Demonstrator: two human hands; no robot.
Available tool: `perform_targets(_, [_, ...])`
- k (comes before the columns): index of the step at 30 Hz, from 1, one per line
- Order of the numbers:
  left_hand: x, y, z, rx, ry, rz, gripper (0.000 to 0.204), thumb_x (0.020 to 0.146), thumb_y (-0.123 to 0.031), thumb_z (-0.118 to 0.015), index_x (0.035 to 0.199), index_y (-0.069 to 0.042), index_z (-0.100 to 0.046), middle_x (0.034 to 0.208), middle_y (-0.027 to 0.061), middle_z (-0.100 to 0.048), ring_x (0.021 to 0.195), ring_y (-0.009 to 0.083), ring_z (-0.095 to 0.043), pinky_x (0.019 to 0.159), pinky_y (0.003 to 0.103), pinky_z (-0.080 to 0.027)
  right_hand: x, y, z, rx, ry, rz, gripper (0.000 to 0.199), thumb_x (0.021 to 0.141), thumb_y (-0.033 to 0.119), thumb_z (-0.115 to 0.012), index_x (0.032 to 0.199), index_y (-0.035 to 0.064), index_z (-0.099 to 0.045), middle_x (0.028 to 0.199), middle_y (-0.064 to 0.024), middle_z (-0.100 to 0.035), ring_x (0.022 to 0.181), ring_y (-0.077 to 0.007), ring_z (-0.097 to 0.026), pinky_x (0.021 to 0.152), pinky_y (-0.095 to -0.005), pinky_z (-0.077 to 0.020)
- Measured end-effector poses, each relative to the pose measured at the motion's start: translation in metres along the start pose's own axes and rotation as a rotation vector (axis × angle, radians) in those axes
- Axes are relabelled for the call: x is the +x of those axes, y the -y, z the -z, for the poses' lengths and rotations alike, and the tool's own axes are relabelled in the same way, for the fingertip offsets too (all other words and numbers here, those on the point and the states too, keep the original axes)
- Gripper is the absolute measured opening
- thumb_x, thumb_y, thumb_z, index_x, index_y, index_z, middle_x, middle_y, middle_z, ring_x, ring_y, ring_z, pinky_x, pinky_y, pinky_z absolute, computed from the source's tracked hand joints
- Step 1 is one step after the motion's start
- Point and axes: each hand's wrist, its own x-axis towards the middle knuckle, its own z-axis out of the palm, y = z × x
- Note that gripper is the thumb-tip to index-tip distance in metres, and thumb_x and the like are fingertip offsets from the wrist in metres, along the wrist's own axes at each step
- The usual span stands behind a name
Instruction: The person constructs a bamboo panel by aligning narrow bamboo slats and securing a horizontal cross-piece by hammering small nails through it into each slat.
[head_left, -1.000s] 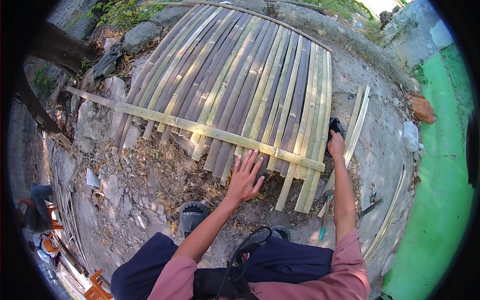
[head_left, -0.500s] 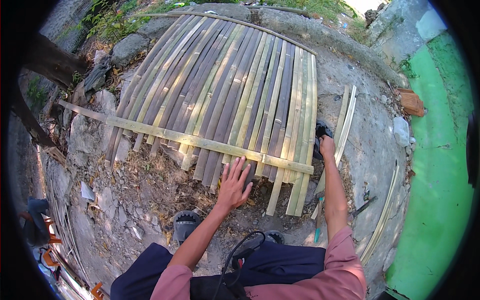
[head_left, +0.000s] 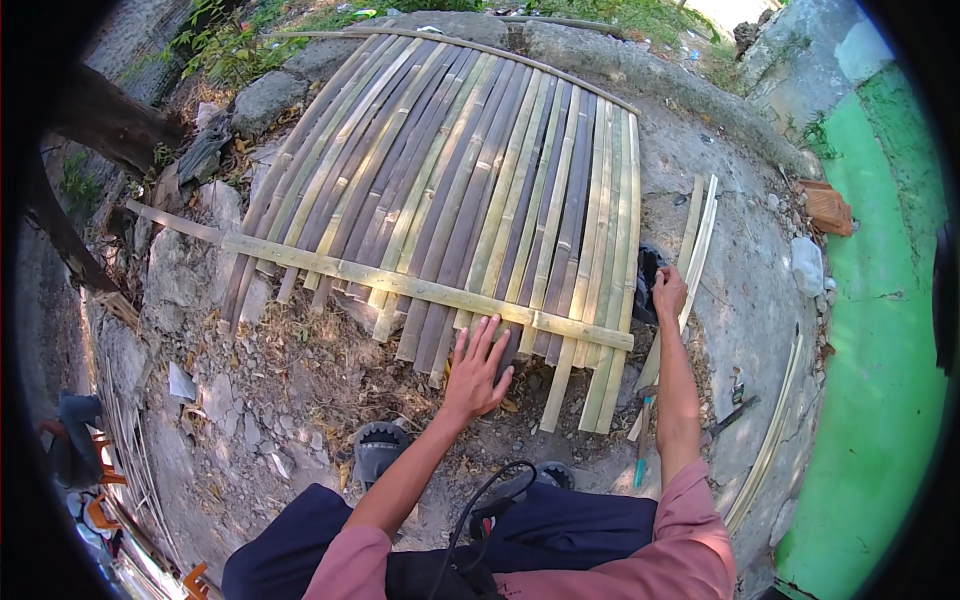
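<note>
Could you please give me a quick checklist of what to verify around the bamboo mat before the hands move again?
1. Left hand flat on the slat ends of the bamboo mat: ok.
2. Right hand closed on a dark object at the mat's right edge: ok; what it is, cannot tell.
3. Cross strip lying across all slats: ok.
4. Slat ends level: not ok, uneven.
5. Loose strips beside the mat, apart from it: ok.

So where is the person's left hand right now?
In the head view, the left hand lies flat on the near ends of the bamboo slats, just below the crosswise strip.
</note>
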Motion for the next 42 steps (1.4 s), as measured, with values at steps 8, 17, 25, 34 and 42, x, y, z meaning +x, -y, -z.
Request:
perform_targets(8, [-0.003,0.0,-0.004,0.017,-0.012,-0.006,0.071,0.102,-0.035,-0.065,0.163,-0.006,-0.045,0.178,0.0192,-0.028,0.167,0.038,-0.023,0.135,0.058,-0.012,-0.002,0.015,0.051,0.411,0.031,0.039,0.018,0.107,0.006,-0.066,0.125,0.0049,-0.069,0.089,-0.0102,-0.078,0.075,-0.0132,-0.076,0.063,-0.0292,-0.0598])
perform_targets(17, [-0.013,0.013,-0.002,0.02,-0.06,-0.038,0.07,0.105,-0.041,-0.062,0.162,-0.004,-0.046,0.178,0.0205,-0.028,0.167,0.0384,-0.022,0.135,0.058,-0.013,-0.062,0.082,0.115,0.655,0.178,0.013,0.016,0.103,0.0,-0.07,0.119,-0.0015,-0.072,0.093,-0.0107,-0.077,0.077,-0.0154,-0.078,0.066,-0.0276,-0.0639])
perform_targets(25, [-0.004,0.02,-0.013,-0.011,-0.079,-0.151,0.07,0.11,-0.044,-0.056,0.164,-0.001,-0.044,0.177,0.0218,-0.028,0.167,0.0401,-0.021,0.134,0.061,-0.012,-0.146,0.152,0.162,0.659,0.472,0.066,0.034,0.099,0.004,-0.077,0.131,-0.0052,-0.075,0.108,-0.0124,-0.08,0.101,-0.0193,-0.079,0.091,-0.0321,-0.0647])
perform_targets(34, [-0.006,0.013,-0.018,0.037,-0.059,-0.107,0.068,0.109,-0.041,-0.056,0.162,-0.001,-0.046,0.178,0.0198,-0.029,0.167,0.0381,-0.022,0.134,0.06,-0.012,-0.154,0.234,0.128,0.621,0.459,0.142,0.023,0.102,0.014,-0.077,0.123,0.0045,-0.083,0.099,-0.0057,-0.082,0.089,-0.0134,-0.078,0.075,-0.0279,-0.0638])
perform_targets(42, [-0.008,0.011,-0.011,0.04,-0.027,-0.097,0.069,0.109,-0.041,-0.055,0.164,-0.001,-0.043,0.178,0.02,-0.028,0.167,0.0382,-0.022,0.135,0.06,-0.011,-0.207,0.229,0.03,0.676,0.326,0.074,0.015,0.097,0.013,-0.081,0.11,0.0044,-0.084,0.095,-0.0071,-0.083,0.087,-0.0161,-0.079,0.081,-0.0306,-0.0608])
